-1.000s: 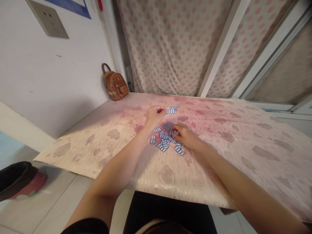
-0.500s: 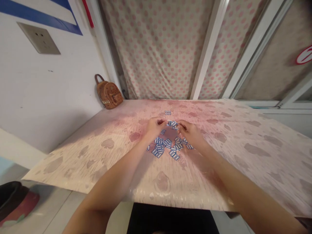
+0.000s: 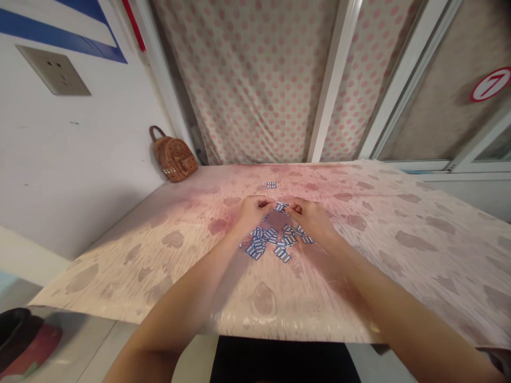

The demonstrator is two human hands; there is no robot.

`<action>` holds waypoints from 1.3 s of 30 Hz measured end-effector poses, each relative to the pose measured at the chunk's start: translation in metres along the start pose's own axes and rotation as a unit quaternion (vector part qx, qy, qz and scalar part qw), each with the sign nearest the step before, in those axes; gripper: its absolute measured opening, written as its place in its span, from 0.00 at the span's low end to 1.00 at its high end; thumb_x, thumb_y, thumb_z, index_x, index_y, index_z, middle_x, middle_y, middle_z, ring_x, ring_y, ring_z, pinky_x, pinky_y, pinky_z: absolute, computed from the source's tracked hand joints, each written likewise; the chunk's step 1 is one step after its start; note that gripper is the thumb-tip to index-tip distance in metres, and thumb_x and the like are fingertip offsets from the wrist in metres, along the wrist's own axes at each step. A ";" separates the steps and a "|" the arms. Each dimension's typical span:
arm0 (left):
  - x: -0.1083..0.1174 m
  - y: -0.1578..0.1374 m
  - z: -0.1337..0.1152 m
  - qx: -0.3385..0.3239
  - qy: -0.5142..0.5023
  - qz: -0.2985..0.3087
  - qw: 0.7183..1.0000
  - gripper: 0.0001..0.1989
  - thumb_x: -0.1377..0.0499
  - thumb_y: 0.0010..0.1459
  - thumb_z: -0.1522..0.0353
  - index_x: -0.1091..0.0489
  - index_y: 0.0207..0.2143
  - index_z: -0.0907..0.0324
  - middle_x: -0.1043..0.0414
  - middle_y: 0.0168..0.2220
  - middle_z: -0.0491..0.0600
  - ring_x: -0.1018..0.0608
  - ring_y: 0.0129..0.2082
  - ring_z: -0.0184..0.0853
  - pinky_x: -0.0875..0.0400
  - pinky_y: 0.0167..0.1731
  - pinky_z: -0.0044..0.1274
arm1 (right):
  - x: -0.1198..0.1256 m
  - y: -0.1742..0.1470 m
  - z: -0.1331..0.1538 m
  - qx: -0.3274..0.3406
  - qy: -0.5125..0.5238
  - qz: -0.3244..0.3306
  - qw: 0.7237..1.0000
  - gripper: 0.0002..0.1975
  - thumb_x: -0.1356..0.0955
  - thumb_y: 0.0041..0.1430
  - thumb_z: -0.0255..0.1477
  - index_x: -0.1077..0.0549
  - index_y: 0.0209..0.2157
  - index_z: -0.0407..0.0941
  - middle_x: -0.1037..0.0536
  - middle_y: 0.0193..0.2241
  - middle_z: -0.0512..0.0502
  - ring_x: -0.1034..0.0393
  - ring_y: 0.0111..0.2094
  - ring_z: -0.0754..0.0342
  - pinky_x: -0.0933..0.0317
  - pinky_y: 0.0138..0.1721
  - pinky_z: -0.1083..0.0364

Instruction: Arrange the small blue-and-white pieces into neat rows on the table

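Observation:
Over the middle of the table, my left hand (image 3: 253,211) and my right hand (image 3: 308,214) face each other with fingers pinched. Between their fingertips are a few flat blue-and-white striped pieces (image 3: 281,207), gripped at both sides. What they are made of is too small to tell. Nearer to me, a loose pile of similar pieces (image 3: 257,244) lies scattered on the tablecloth, some overlapping. More of them (image 3: 290,234) spread to the right, close to my right wrist. Beyond my hands, a small neat group of pieces (image 3: 271,185) lies flat.
A patterned tablecloth (image 3: 263,298) covers the table. At the back left, a small brown backpack (image 3: 175,158) leans by the wall. A dotted curtain (image 3: 255,80) hangs behind the far edge. On the floor at left stands a dark and red container (image 3: 27,340).
The view has shifted slightly to the right. My hands stay together over the table, and the pieces between them now lie more evenly in line. My right fingers have closed in a little.

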State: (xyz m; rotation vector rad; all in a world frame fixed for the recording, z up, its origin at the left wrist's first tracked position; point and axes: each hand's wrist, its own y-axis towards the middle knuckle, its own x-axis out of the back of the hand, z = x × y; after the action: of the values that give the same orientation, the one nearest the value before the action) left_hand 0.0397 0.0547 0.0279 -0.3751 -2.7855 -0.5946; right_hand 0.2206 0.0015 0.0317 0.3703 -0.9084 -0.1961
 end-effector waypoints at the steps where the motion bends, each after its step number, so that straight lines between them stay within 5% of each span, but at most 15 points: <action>1: 0.000 0.000 0.001 -0.003 0.007 0.002 1.000 0.06 0.36 0.53 0.69 0.20 0.30 0.63 0.20 0.29 0.51 0.23 0.27 0.33 0.33 0.28 0.21 | 0.000 0.000 0.000 0.000 -0.005 -0.002 1.000 0.09 0.34 0.57 0.33 0.30 0.25 0.46 0.27 0.20 0.51 0.34 0.23 0.56 0.49 0.27 0.57; 27: -0.003 -0.001 0.005 0.004 0.016 0.032 0.999 0.08 0.37 0.55 0.68 0.20 0.34 0.63 0.20 0.29 0.51 0.23 0.27 0.32 0.36 0.26 0.20 | -0.001 -0.001 0.004 0.013 -0.021 0.011 1.000 0.08 0.34 0.59 0.31 0.33 0.26 0.46 0.29 0.20 0.52 0.35 0.23 0.55 0.51 0.27 0.57; 31: -0.003 0.000 0.005 0.026 -0.007 0.008 1.000 0.08 0.37 0.54 0.67 0.20 0.32 0.64 0.21 0.28 0.50 0.24 0.26 0.32 0.35 0.26 0.20 | -0.001 -0.001 0.003 0.012 -0.001 -0.022 1.000 0.06 0.32 0.57 0.31 0.31 0.36 0.46 0.27 0.25 0.51 0.33 0.25 0.54 0.47 0.27 0.57; 35: -0.003 0.002 0.006 0.064 -0.056 -0.004 0.996 0.09 0.36 0.52 0.66 0.21 0.30 0.64 0.23 0.25 0.49 0.25 0.24 0.31 0.33 0.26 0.20 | -0.003 -0.002 0.001 0.079 0.004 -0.017 0.997 0.21 0.31 0.57 0.29 0.33 0.52 0.47 0.26 0.38 0.46 0.31 0.29 0.54 0.41 0.31 0.56; 39: -0.003 0.002 0.007 0.075 -0.099 -0.008 0.992 0.11 0.35 0.50 0.64 0.21 0.30 0.64 0.23 0.24 0.48 0.25 0.23 0.30 0.33 0.26 0.21 | -0.004 -0.001 -0.001 0.114 -0.018 -0.007 0.993 0.19 0.32 0.59 0.28 0.32 0.52 0.48 0.27 0.39 0.46 0.30 0.31 0.53 0.39 0.32 0.55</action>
State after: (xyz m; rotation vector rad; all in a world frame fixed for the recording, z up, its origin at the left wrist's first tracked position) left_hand 0.0416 0.0588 0.0216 -0.4000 -3.0009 -0.3646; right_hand 0.2189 0.0018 0.0279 0.5873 -0.9660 -0.1127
